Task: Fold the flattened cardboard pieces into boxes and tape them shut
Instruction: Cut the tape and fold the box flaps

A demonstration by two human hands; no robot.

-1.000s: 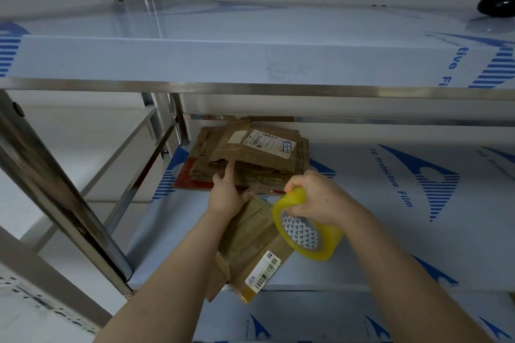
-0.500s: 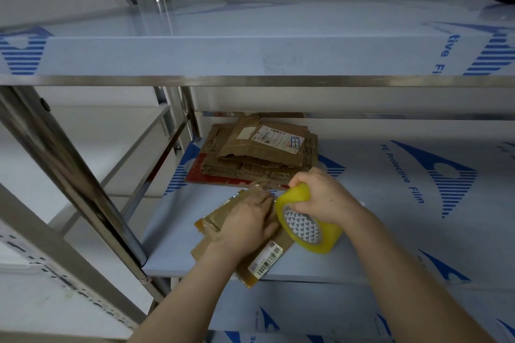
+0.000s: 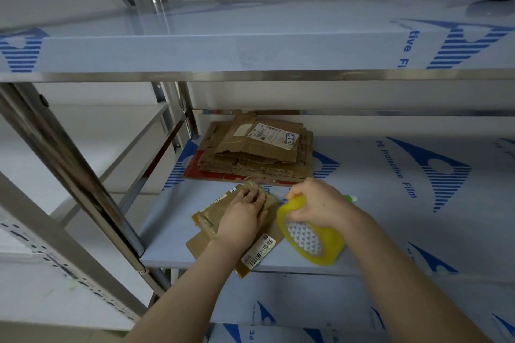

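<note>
1. You are facing a steel rack (image 3: pixel 69 164) whose boards are wearing blue-and-white protective film; the upper shelf (image 3: pixel 250 44) is spanning the whole view.
2. You are working on the middle shelf (image 3: pixel 390 217), reaching in under the upper one.
3. A stack of flattened cardboard (image 3: pixel 250 159) is lying at the back of that shelf, a white shipping label facing up on its top sheet.
4. The flattened cardboard piece (image 3: pixel 202 245) you are handling is lying near the shelf's front edge, one corner hanging just over it, well in front of the stack.
5. The yellow tape roll (image 3: pixel 312 242) is standing tilted just beside the piece's right edge.
6. Your left hand (image 3: pixel 242 217) is pressing flat on the piece, fingers straight and close together.
7. Your right hand (image 3: pixel 320 203) is gripping the roll's top rim, fingers curled over it.
8. A barcode label (image 3: pixel 260 250) is showing on the piece's near corner.
9. A small green-and-white item (image 3: pixel 351 198) is peeking out behind your right hand; what it is, you cannot tell.
</note>
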